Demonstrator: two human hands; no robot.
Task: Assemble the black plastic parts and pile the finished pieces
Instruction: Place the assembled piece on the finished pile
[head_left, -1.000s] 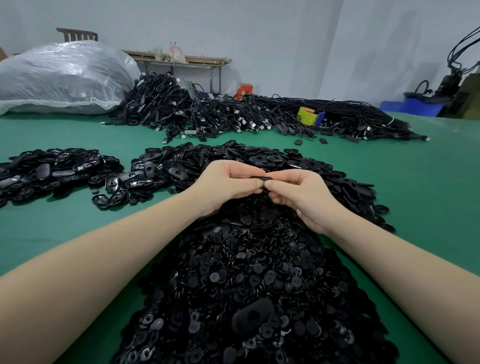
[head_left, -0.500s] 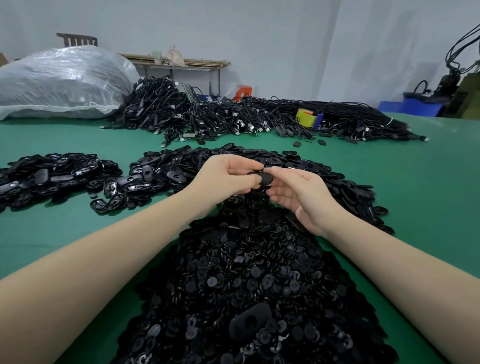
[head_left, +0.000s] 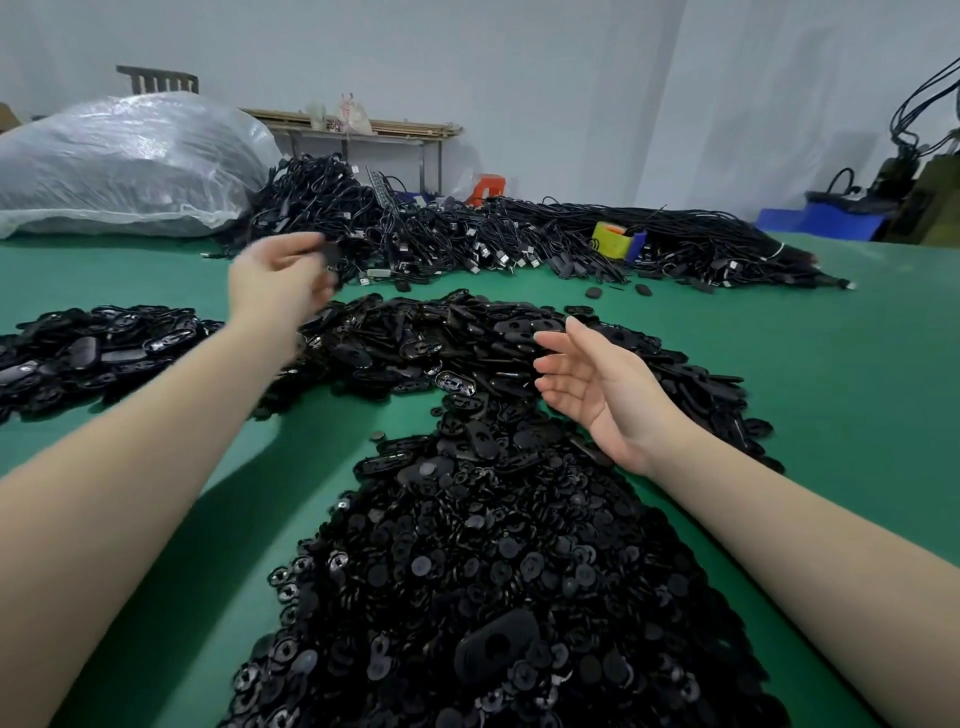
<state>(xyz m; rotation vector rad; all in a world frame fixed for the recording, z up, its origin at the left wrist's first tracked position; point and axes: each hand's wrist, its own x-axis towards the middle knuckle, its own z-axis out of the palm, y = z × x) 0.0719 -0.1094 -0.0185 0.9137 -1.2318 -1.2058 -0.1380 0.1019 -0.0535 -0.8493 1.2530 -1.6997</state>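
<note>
Left of centre, the blurred left hand (head_left: 278, 278) is raised, pinching a small black part (head_left: 330, 253) at its fingertips. Mid-right, the right hand (head_left: 597, 387) hangs released, palm open, above the black parts pile (head_left: 467, 571).

looks like a small factory assembly room. heaps of black plastic parts (head_left: 467, 545) spread over a wide green worktable (head_left: 831, 415), under and between the left hand (head_left: 275, 283) and right hand (head_left: 597, 384). beyond the hands, a long bank of bundled black cables (head_left: 519, 239). far past the left hand, a big clear plastic sack (head_left: 119, 166) and a bare shelf (head_left: 353, 130) against a plain pale wall. blue bins (head_left: 826, 218) far off past the right hand.
</note>
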